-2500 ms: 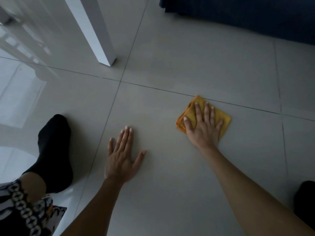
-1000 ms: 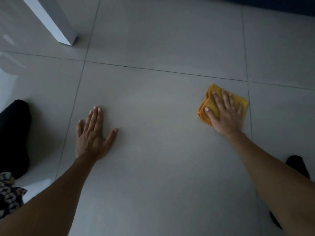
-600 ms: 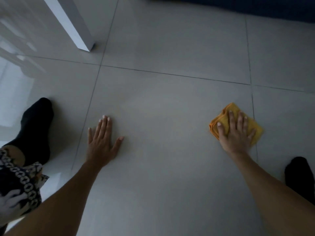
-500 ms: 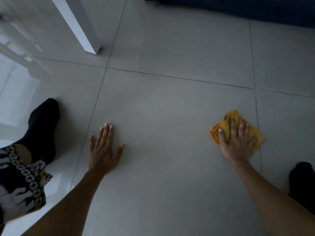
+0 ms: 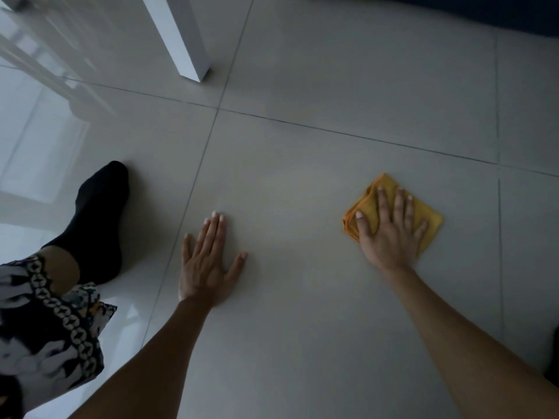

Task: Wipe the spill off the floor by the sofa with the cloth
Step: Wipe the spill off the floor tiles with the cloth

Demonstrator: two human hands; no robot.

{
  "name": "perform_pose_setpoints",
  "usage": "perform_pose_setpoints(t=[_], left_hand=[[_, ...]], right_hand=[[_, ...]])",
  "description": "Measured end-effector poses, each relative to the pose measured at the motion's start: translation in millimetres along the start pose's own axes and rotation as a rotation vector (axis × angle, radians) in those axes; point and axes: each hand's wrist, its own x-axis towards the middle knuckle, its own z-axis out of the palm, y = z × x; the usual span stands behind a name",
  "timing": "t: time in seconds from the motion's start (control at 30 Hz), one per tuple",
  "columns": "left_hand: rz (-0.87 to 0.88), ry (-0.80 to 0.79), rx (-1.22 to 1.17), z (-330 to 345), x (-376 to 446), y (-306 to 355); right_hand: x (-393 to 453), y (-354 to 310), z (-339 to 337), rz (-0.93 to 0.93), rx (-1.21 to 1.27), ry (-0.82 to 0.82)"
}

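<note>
We note the cloth [image 5: 423, 214] has swept rightward, then back slightly; right hand [image 5: 390, 234] presses it flat, fingers [image 5: 400, 204] spread. Left hand [image 5: 205, 264] braces on floor [image 5: 302, 328], fingers apart. Wiping continues; no spill visible.

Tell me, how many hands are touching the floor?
1. The left hand lies flat on the bare floor near the black-socked foot. The right hand presses on the folded yellow cloth, not the tiles.
</note>
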Motion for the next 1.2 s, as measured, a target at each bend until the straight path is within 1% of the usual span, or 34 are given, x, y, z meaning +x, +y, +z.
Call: perform_pose_setpoints(t=[0.33,0.47,0.6,0.73,0.83,1.03,1.2], left_hand=[[-0.002,-0.004,-0.04,-1.7,0.3,0.5],[-0.002,-0.006,-0.02,-1.7,0.7,0.1],[0.015,-0.021,0.012,-0.6,1.2,-1.7],[0.029,-0.019,0.027,-0.1,1.8,-1.7],[0.019,-0.016,0.024,-1.0,1.4,-1.0],[0.013,-0.003,-0.003,-2.7,1.1,1.1],[0.025,0.017,-0.007,-2.3,0.5,2.2]], right_hand=[[29.1,-130.6,16.1,-0.259,0.039,-0.022],[19.6,-170.9,21.8,-0.431,0.026,-0.059],[0.9,-179.2,27.4,-0.628,0.015,-0.083],[-21.4,-166.0,29.1,-0.71,0.026,-0.08],[-31.3,-146.8,27.2,-0.692,0.054,-0.074],[-31.9,-84.0,14.5,-0.475,0.035,-0.096],[-29.7,-13.9,2.8,-0.321,0.003,-0.068]])
